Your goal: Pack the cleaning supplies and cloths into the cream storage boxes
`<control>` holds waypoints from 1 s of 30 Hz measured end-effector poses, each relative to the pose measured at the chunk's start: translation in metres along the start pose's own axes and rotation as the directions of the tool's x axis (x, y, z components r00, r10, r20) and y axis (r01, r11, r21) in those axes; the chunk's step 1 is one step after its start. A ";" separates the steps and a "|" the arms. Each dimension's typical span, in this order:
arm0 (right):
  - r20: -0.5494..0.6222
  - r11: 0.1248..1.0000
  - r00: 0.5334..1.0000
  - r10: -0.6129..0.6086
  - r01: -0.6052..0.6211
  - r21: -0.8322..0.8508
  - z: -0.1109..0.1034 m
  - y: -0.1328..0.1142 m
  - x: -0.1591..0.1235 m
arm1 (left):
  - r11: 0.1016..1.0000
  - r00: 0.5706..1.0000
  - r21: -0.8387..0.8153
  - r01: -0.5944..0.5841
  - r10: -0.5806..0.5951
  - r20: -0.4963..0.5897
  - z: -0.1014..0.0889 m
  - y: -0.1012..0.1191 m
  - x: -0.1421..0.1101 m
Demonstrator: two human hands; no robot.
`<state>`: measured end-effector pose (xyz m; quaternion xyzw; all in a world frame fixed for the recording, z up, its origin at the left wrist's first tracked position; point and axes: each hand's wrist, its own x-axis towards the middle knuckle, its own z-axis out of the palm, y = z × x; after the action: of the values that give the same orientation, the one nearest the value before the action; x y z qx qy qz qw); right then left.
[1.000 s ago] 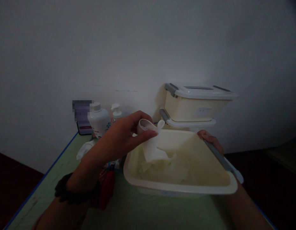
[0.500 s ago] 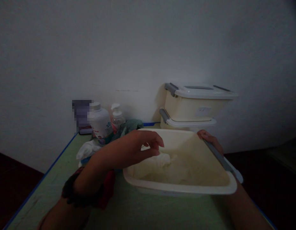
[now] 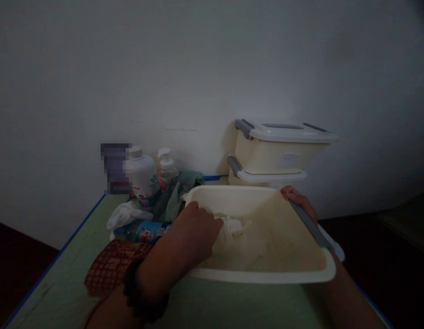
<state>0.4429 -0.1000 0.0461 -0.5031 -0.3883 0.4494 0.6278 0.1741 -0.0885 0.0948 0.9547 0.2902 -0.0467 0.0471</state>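
Note:
A cream plastic box (image 3: 260,277) without a lid stands on the green table, with cloudy liquid and a wet white cloth (image 3: 232,226) inside. My right hand (image 3: 301,203) is wrapped around the box's right side at the grey handle (image 3: 309,224). Across the left rim lies my left hand (image 3: 198,233), its fingers curled and closed beside the white cloth. The back of that hand hides what the fingers hold, if anything. A dark beaded bracelet (image 3: 136,292) is on the left wrist.
Two lidded boxes (image 3: 280,153) are stacked behind, against the wall. At left stand a white bottle (image 3: 142,173) and a pump bottle (image 3: 168,171). Near them lie a green cloth (image 3: 175,194), white plastic (image 3: 127,214), a blue-labelled bottle (image 3: 146,232) and a red patterned packet (image 3: 117,265).
My left hand has come down from above the cloth to the left rim, and its fingers have closed. The red packet and blue-labelled bottle now show. My right hand keeps its grip.

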 end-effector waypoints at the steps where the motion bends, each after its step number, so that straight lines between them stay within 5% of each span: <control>1: -0.002 1.000 1.000 -0.002 0.002 0.005 0.000 0.000 0.000 | 1.000 1.000 0.015 0.002 -0.002 0.001 0.000 0.002 0.000; 7: -0.001 1.000 1.000 -0.019 0.019 0.017 0.000 0.004 -0.002 | 0.999 0.998 -0.016 0.040 -0.039 0.048 -0.004 0.003 0.002; 11: 0.013 1.000 1.000 -0.008 0.008 -0.012 -0.003 0.003 0.002 | 0.988 0.992 -0.153 -0.001 -0.019 -0.127 -0.005 -0.003 0.008; 17: 0.001 0.999 0.999 -0.046 0.046 0.014 -0.001 0.007 -0.004 | 0.913 0.855 -0.376 -0.159 -0.063 -0.514 -0.007 0.001 0.016; 30: 0.000 0.999 1.000 -0.021 0.021 0.032 0.001 0.005 -0.005 | 0.897 0.713 -0.425 -0.120 -0.220 -0.666 -0.008 0.000 0.014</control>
<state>0.4394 -0.1044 0.0408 -0.4889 -0.3863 0.4489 0.6405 0.1861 -0.0804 0.1010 0.8560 0.3153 0.3829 0.1460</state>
